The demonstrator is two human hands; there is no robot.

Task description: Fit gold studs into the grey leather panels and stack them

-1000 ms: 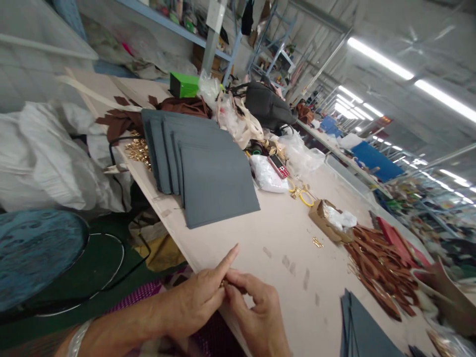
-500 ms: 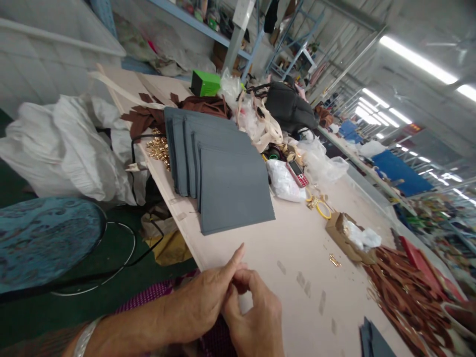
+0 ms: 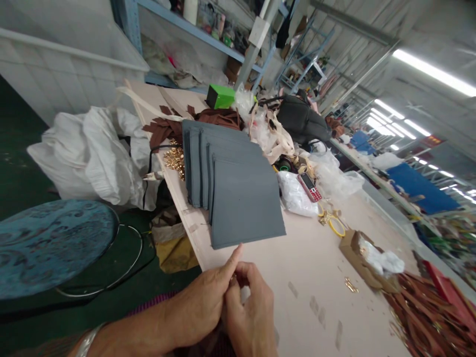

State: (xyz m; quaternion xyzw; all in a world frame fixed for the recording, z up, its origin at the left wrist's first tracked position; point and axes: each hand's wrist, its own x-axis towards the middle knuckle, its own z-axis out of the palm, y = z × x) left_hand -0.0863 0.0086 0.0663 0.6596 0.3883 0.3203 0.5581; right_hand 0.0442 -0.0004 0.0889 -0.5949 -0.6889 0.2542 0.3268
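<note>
Head view looks along a long pale tabletop [image 3: 305, 258] that runs away into a workshop, with shelving behind it and white sacks [image 3: 92, 158] slumped on the floor at its left edge. A fanned stack of grey sheets [image 3: 238, 193] takes up the near-middle of the tabletop, the top sheet's front edge lying just beyond the person's fingers. Behind the stack sit brown cut pieces [image 3: 167, 129], a green box [image 3: 220, 96] and a dark bag [image 3: 301, 121]. To the right of the stack lie a white plastic bag [image 3: 295, 196], a red phone [image 3: 309, 180] touching it, a yellow ring [image 3: 336, 225], and a torn cardboard box [image 3: 366, 255] with white wrapping in it. Brown straps [image 3: 427, 317] pile up at the far right. A heap of small gold fittings [image 3: 174, 158] rests at the stack's left edge.

At the near edge of the tabletop the left hand [image 3: 203, 307] and right hand [image 3: 251, 317] are pressed together, fingertips meeting. The left forefinger points out straight; the other fingers of both hands curl in around something tiny between them. Their grip looks like a tight pinch, yet the thing itself is hidden by the fingers, so I cannot tell what it is.

Judging by how it vanishes between fingertips, it is very small and light, easily dropped, and best held by a firm fingertip pinch on its edges.
</note>
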